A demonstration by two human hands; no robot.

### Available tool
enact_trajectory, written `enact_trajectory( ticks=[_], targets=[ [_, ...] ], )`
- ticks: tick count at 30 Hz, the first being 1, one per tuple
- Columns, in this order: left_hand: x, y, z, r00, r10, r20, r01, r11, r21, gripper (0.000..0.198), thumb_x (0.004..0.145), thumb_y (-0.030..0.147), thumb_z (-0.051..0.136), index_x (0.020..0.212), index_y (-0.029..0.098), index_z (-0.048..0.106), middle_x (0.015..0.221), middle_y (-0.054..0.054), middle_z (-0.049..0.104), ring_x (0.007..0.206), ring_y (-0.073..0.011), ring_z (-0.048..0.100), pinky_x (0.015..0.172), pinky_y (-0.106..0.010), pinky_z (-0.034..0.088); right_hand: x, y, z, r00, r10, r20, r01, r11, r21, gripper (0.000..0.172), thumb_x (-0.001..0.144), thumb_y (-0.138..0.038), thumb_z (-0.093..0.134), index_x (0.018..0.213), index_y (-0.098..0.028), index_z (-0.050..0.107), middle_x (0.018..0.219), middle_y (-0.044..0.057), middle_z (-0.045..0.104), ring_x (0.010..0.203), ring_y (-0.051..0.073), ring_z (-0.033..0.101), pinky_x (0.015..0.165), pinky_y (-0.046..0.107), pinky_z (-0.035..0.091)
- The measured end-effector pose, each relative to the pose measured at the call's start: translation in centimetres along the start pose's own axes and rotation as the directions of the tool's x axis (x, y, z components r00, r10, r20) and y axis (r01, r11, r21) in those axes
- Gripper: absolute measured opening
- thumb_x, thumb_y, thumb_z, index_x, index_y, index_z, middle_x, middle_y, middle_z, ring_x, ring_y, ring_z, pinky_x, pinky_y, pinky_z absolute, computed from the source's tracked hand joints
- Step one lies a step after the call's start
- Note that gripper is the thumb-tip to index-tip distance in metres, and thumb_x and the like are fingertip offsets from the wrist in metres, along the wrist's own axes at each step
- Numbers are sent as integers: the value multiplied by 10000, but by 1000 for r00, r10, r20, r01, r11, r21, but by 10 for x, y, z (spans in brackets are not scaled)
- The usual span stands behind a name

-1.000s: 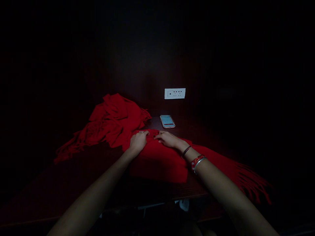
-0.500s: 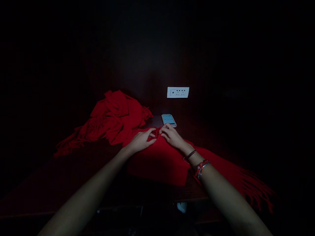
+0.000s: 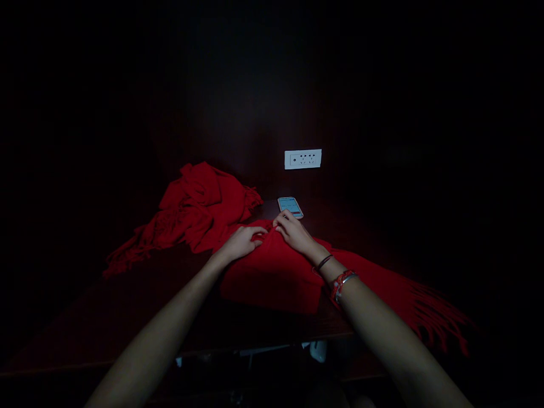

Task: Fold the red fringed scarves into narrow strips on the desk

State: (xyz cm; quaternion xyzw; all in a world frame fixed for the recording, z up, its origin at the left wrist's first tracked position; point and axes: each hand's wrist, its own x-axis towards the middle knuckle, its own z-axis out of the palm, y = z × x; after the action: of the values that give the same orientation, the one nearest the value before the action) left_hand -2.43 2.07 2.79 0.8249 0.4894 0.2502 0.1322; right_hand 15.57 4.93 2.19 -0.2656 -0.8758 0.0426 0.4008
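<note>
A long red fringed scarf (image 3: 272, 272) lies across a dark table (image 3: 127, 306). It is bunched in a heap at the back left and trails to the right with its fringe hanging near the edge. My left hand (image 3: 243, 241) and my right hand (image 3: 294, 232) meet at the far edge of the flat middle part. Both have their fingers curled and pinch the red cloth. Bracelets sit on my right wrist.
A phone (image 3: 290, 207) with a lit screen lies just beyond my right hand. A white wall socket (image 3: 302, 159) sits above it on the dark back wall. The room is very dark; the table's front edge runs below my forearms.
My hands went from lying on the scarf to pinching its far edge together. The right hand has shifted slightly toward the phone.
</note>
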Motion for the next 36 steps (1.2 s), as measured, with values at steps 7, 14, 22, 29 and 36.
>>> enact_trajectory(
  ticks=[7,14,22,29,36],
  targets=[
    [34,1,11,989,-103,110,136,927,-349,176,548,132,492,724,140,498,733,5,545,690,-117,511,636,-217,409,2,10,0,997,57,-57,-56,998,33,105,740,-96,396,752,-175,464,798,26,393,761,129,407,716,236,341],
    [24,1,6,950,-162,-266,41,911,-410,230,709,260,377,887,169,490,719,14,529,663,-103,538,652,-236,409,2,9,-4,996,62,-57,-61,998,17,105,731,-99,417,746,-177,486,793,19,394,759,125,405,716,229,338],
    [-3,42,-21,955,-243,-172,283,920,272,293,714,362,412,916,173,509,825,-81,567,815,-226,524,704,-331,382,2,6,-7,994,80,-80,-81,997,-12,94,738,-124,423,748,-175,502,797,24,400,749,124,410,704,225,339],
    [11,25,2,914,-347,-210,330,937,-113,544,626,66,454,1142,163,313,782,-39,585,600,-120,540,567,-220,412,4,2,-8,993,84,-78,-82,996,25,103,727,-105,429,725,-173,507,766,19,410,754,128,413,699,232,336],
    [17,45,26,951,-304,56,201,473,-857,639,777,200,322,1251,252,-103,753,16,542,529,-73,525,568,-243,443,5,4,-10,996,68,-49,-67,997,36,97,719,-100,454,721,-157,533,752,18,432,731,118,427,683,225,343]
  ],
)
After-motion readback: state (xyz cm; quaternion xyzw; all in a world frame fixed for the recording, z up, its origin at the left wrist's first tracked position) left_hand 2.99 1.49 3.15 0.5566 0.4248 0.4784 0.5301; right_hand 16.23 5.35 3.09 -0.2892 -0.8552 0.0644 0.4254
